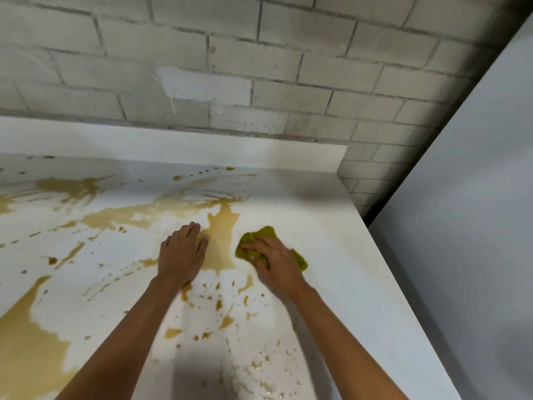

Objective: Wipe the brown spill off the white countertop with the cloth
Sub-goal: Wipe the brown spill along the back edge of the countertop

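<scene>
Two bare hands are down on the smooth white countertop (302, 203), and only one camera, worn on the head, shows them.

In that head view the right hand (274, 256) lies flat on a crumpled olive-green cloth (264, 236), fingers spread and pressing it to the surface; the cloth shows past the fingertips and again behind the wrist. The hand pins the cloth down rather than pinching it. The left hand (180, 252) rests palm down and empty, fingers together, directly on the countertop.

Taking the cloth as the landmark: the nearest patch of the thin brown liquid spill (222, 243) is a tall puddle just to its left, its long axis running from the person toward the grey brick wall (259, 67). The puddle's right edge is close to the cloth, touching or nearly so; the left hand's fingertips sit at its other edge. More spill lies farther left of the cloth in broad streaks and a large pool at the near left, with drops scattered nearer the person. To the cloth's right the surface looks clean up to the counter's edge.

The coming stroke likely turns on one thing: the puddle lies leftward of the cloth, so the right hand is the one placed to sweep across its narrow width. Most of the spill remains, so the job looks barely begun.
</scene>
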`<state>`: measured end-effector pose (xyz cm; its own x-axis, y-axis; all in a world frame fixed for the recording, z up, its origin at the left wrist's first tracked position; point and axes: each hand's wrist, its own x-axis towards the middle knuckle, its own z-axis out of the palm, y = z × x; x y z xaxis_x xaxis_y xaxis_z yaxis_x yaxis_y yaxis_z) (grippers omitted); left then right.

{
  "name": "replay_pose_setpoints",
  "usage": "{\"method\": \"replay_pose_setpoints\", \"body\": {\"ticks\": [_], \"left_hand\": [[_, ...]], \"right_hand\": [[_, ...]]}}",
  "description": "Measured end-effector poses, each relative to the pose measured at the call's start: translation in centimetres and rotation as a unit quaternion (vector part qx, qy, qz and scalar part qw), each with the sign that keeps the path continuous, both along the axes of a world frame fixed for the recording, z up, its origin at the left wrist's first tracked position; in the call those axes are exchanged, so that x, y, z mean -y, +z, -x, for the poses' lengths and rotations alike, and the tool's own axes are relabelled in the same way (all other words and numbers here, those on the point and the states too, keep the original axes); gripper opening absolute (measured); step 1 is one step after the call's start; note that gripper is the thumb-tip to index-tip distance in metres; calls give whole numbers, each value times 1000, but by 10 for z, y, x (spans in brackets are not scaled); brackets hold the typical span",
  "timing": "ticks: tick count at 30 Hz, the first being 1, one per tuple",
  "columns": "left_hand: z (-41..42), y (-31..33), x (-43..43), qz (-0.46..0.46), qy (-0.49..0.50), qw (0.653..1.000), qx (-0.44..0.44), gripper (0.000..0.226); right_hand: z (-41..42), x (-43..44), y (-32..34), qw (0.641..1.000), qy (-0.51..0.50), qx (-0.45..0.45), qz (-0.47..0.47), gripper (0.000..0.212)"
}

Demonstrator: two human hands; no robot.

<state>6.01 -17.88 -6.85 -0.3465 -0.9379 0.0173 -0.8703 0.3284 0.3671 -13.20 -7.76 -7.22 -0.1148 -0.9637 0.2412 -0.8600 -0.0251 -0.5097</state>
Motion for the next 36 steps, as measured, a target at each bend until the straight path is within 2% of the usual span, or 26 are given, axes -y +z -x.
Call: {"method": "replay_pose_setpoints", "body": {"ticks": [4,8,10,12,16,20,22,24,26,28,32,36], "left_hand": [[-2,0,1,-8,-3,1000,-3,48],[-3,2,-1,-11,-6,1000,-14,48],[-1,3,-3,-13,-3,1000,-20,47],[0,5,-3,-16,-1,1000,-21,47],[-1,4,-3,-21,0,1000,-12,47],[-4,3,-1,-21,-12,1000,-13,47],[-4,3,0,-26,-13,999,-11,47],[-4,3,0,-35,-13,999,-6,48],[-4,2,0,-36,-13,999,-3,49],[-3,2,-1,-26,-15,1000,-9,48],[-3,3,-1,-24,-17,1000,-9,48],[-5,5,0,-23,-24,999,-16,46]], "right_hand": [[7,-39,-2,994,100,-3,-43,31],[37,-40,8,999,14,15,-41,31],[33,-22,13,999,-36,11,-31,28],[15,-8,15,999,-43,3,-20,27],[-25,-22,5,999,28,19,-14,28],[-21,-73,1,992,120,15,-42,28],[-1,-88,3,994,96,14,-54,32],[16,-82,9,998,29,23,-43,36],[20,-64,17,999,-31,23,-38,34],[9,-48,19,998,-46,13,-29,31],[-26,-55,7,999,27,13,-27,31],[-15,-96,6,992,118,8,-46,26]]}}
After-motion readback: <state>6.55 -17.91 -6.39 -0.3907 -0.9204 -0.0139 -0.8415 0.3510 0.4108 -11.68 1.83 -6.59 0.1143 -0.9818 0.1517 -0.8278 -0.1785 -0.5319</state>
